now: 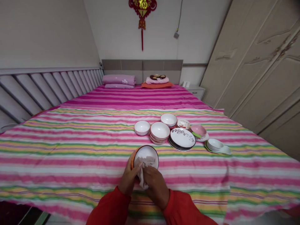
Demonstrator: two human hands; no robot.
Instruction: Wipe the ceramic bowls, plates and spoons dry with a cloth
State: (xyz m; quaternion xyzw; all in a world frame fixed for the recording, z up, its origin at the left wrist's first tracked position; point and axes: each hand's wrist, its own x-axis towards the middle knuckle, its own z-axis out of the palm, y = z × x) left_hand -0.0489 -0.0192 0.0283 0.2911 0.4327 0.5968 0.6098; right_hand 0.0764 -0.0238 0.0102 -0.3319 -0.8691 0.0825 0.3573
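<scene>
My left hand (pixel 127 179) grips the left rim of an orange bowl (pixel 148 153) with a white inside, held tilted above the striped bedspread (pixel 70 150). My right hand (pixel 156 186) is closed on a white cloth (pixel 143 170) that is pressed into the bowl's lower edge. Both sleeves are red. Beyond the bowl stand a stack of white bowls (pixel 159 132), a single white bowl (pixel 142 127), another white bowl (pixel 168 119) and a stack of patterned plates (pixel 182 138).
To the right lie a small patterned cup (pixel 183 123), a pink bowl on saucers (pixel 198 130) and white spoon-shaped dishes on a green plate (pixel 217 146). Pillows (pixel 119 80) sit at the headboard. A wardrobe (pixel 257 68) stands right, a slatted rail (pixel 47 90) left.
</scene>
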